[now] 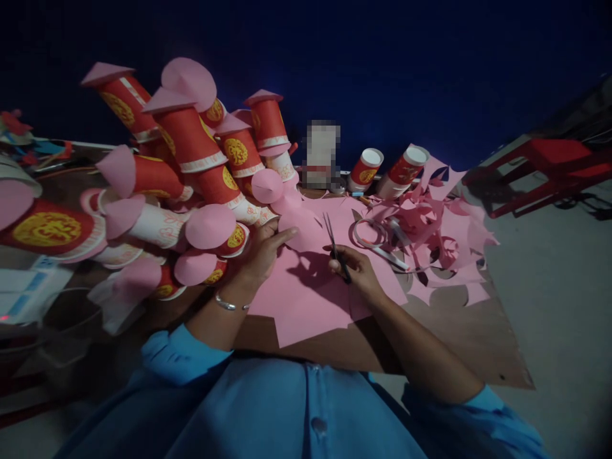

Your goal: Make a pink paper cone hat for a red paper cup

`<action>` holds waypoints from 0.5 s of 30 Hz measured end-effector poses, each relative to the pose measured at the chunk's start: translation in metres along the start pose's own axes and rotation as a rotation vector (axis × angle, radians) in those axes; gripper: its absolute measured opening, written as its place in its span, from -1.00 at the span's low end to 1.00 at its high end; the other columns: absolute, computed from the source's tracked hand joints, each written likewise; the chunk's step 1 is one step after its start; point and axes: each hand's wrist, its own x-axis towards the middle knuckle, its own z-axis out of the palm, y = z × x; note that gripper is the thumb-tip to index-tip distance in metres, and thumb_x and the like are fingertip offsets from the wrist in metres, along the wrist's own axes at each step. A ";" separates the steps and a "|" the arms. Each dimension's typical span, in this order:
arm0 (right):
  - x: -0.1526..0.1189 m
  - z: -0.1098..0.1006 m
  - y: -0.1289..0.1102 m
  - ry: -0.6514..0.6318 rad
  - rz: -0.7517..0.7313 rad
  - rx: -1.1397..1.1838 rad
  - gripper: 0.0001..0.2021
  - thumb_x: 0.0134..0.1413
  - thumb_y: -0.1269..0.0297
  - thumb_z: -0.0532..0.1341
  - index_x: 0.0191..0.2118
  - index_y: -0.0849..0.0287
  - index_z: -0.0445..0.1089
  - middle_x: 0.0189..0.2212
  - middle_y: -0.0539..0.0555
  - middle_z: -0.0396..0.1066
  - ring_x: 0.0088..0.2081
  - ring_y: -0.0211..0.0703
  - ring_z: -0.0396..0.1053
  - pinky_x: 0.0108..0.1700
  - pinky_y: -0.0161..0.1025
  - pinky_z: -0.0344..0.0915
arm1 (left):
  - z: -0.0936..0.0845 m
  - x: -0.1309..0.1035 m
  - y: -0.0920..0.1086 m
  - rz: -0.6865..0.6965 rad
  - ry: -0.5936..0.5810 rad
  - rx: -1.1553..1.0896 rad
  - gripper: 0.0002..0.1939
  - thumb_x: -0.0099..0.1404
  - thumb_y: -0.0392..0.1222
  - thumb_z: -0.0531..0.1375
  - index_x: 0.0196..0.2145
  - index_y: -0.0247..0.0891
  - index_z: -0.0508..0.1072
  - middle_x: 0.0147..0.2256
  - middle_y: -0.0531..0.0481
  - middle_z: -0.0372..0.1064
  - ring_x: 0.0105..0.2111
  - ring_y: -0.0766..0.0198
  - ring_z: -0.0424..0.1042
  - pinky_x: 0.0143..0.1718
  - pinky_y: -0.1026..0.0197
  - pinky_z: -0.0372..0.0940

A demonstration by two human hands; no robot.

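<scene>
My left hand point(268, 247) is closed on the edge of a rounded piece of pink paper point(306, 228), thumb lying on top. In my right hand point(356, 266) is a pair of scissors point(335, 245), its black handles around my fingers and its blades pointing up and away from me, slightly parted. The blades stand just right of the paper piece, and I cannot tell whether they touch it. Beneath both hands lie larger pink paper sheets point(306, 312) on the wooden table.
Red and white paper cups point(189, 137) with pink paper cones crowd the left side. Pink paper scraps point(440, 229) heap on the right, beside a tape roll point(369, 233). Two cups point(366, 171) stand at the back. A red stool point(540, 169) is beyond the table point(497, 350).
</scene>
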 end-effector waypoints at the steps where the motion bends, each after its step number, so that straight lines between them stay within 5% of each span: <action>1: 0.000 -0.001 -0.001 -0.020 0.010 -0.016 -0.49 -0.10 -0.10 0.52 -0.09 0.13 0.61 -0.45 -0.03 0.41 -0.41 -0.23 0.30 -0.37 -0.28 0.24 | 0.000 0.000 0.000 0.003 -0.011 -0.009 -0.71 0.12 -0.05 0.47 -0.25 -0.25 0.63 -0.34 0.00 0.59 -0.36 0.26 0.48 -0.26 0.22 0.34; 8: 0.002 -0.004 0.000 -0.138 0.040 -0.110 -0.54 -0.08 -0.04 0.51 -0.08 0.13 0.66 -0.37 0.02 0.51 -0.34 -0.16 0.39 -0.27 -0.23 0.33 | -0.004 0.002 0.001 0.041 0.025 -0.004 -0.71 0.12 -0.04 0.48 -0.27 -0.26 0.64 -0.32 0.00 0.61 -0.34 0.25 0.49 -0.21 0.21 0.36; 15: 0.001 -0.001 0.003 -0.192 0.059 -0.086 -0.52 -0.14 -0.04 0.56 -0.08 0.06 0.70 -0.30 0.00 0.61 -0.27 -0.13 0.47 -0.15 -0.20 0.40 | -0.004 0.001 0.007 -0.007 -0.084 0.065 -0.67 0.10 -0.02 0.49 -0.25 -0.28 0.65 -0.30 -0.05 0.62 -0.30 0.18 0.52 -0.19 0.18 0.37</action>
